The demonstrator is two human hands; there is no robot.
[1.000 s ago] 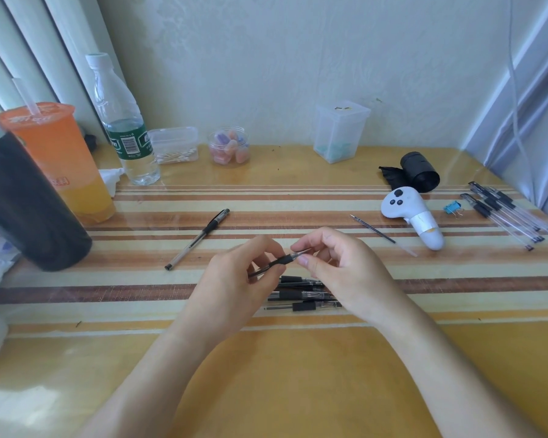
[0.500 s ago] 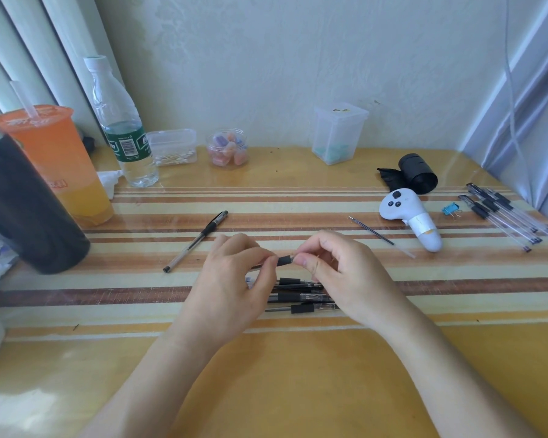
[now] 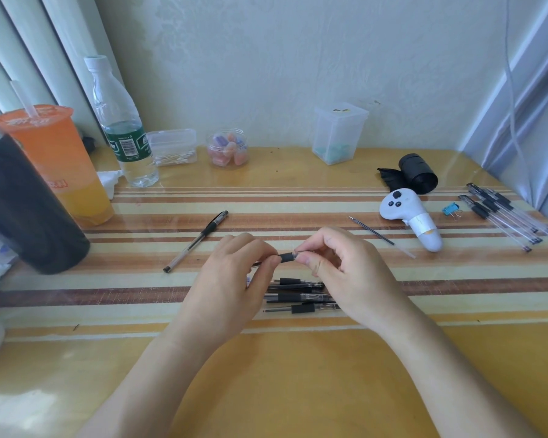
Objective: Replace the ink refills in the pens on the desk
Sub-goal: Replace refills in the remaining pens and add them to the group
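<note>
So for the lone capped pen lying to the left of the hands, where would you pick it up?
Take the capped pen at the clear barrel just below its black grip, coming from above with the left hand. It lies flat and diagonal on the desk, apart from everything, so a pinch across its width looks easiest.

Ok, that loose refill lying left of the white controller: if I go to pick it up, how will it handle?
The refill is a very thin rod, so probably light and a bit bendy. It lies flat on the glossy desk, so fingertips may slip off it, and it could roll when nudged. The controller sits just right of its far end, leaving little room there.
</note>
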